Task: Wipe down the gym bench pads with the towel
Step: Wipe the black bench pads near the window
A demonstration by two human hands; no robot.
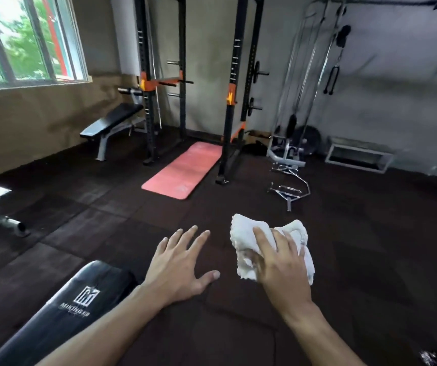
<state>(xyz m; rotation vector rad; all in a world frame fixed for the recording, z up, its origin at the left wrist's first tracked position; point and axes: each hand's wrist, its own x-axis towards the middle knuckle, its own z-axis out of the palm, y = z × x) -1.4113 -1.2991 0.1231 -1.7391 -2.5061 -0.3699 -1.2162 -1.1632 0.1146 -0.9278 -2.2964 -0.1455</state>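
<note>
A black bench pad (61,310) with a white logo lies at the lower left, close below me. My left hand (183,265) hovers just right of its end, fingers spread, holding nothing. My right hand (283,262) is further right and grips a crumpled white towel (246,233), held in the air above the dark floor, away from the pad. A second black bench (111,120) stands tilted by the far left wall under the window.
A black and orange power rack (228,101) stands at the back with a pink mat (185,170) on the floor in it. A cable machine (301,101) and chrome handles (288,191) are at the right. A metal bar end (14,225) pokes in at the left.
</note>
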